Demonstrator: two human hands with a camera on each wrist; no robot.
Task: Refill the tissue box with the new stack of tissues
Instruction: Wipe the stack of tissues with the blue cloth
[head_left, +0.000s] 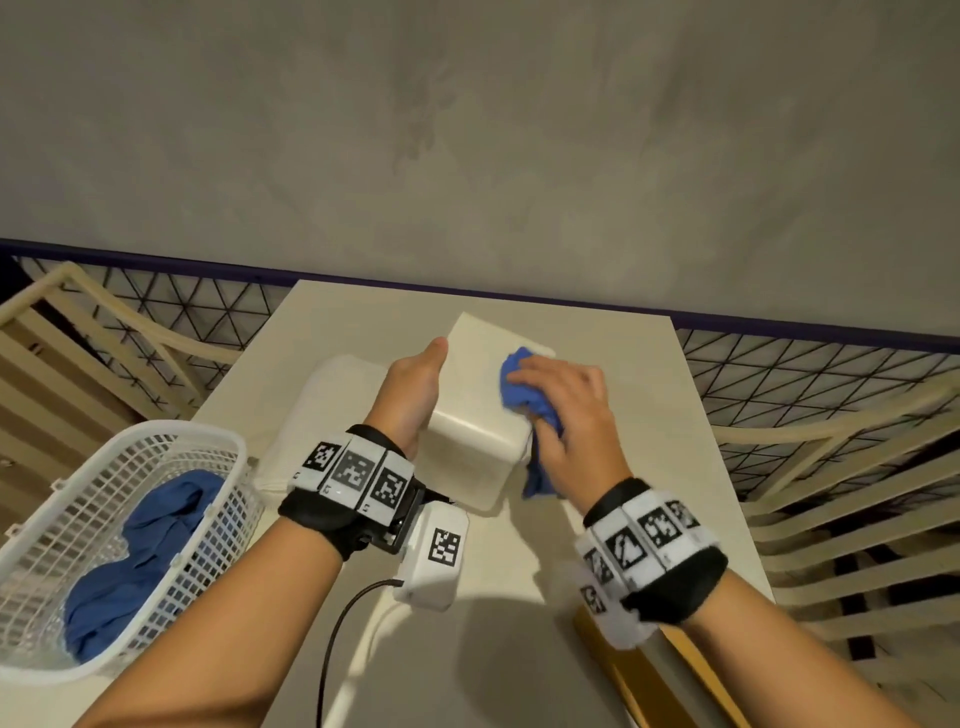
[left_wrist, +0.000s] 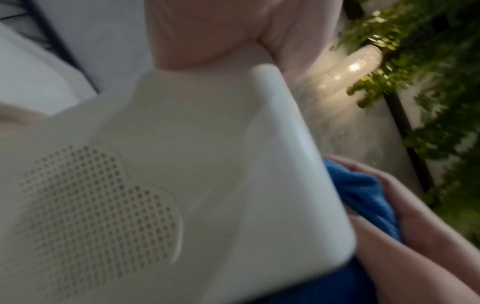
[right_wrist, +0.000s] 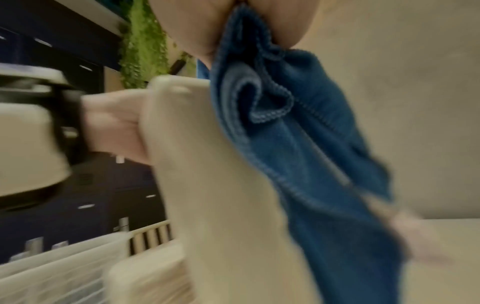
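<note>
Looking down through the head camera, I see my left hand (head_left: 413, 387) clasping the left side of the cream tissue box (head_left: 480, 415), which is tilted up above the tabletop (head_left: 691, 467). My right hand (head_left: 563, 410) has its grip closed on a blue cloth (head_left: 524, 387), pressed against the box's upper face. The pale tissue stack (head_left: 317, 415) lies on the tabletop just left of the box; a white basket (head_left: 171, 447) with more blue cloth sits further left.

From the left wrist, the box (left_wrist: 207, 164) shows a heart-shaped perforated patch (left_wrist: 98, 205).

From the right wrist, the cloth (right_wrist: 298, 144) hangs beside the box (right_wrist: 221, 185).
</note>
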